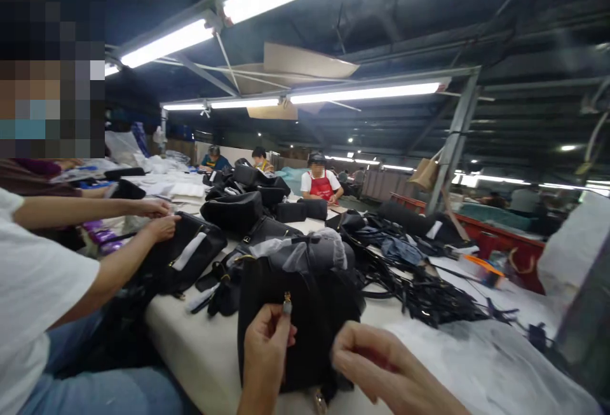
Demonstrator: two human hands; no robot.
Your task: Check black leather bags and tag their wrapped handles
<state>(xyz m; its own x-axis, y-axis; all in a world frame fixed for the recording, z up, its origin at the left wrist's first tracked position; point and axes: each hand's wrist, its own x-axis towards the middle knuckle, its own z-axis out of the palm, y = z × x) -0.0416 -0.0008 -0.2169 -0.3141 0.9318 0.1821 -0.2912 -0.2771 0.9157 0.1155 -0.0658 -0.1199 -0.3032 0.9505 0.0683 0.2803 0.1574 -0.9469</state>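
A black bag (309,313) stands upright on the table in front of me, with crumpled clear plastic (305,250) around its top. Against its front, my left hand (267,345) pinches a small zipper pull (287,304), gold at the top with a pale grey tab. My right hand (376,364), slightly blurred, is at the bag's lower right side. Its fingers are curled closed, and whatever may be in them is hidden. Below the bag's bottom edge shows a gold metal piece (320,401).
At my left, a co-worker's hands (159,218) hold another black bag (190,250). Several black bags (238,211) are heaped further back. Black straps (433,294) and an orange-rimmed container (481,269) lie to the right, with plastic sheeting (481,358) nearer. More people sit beyond.
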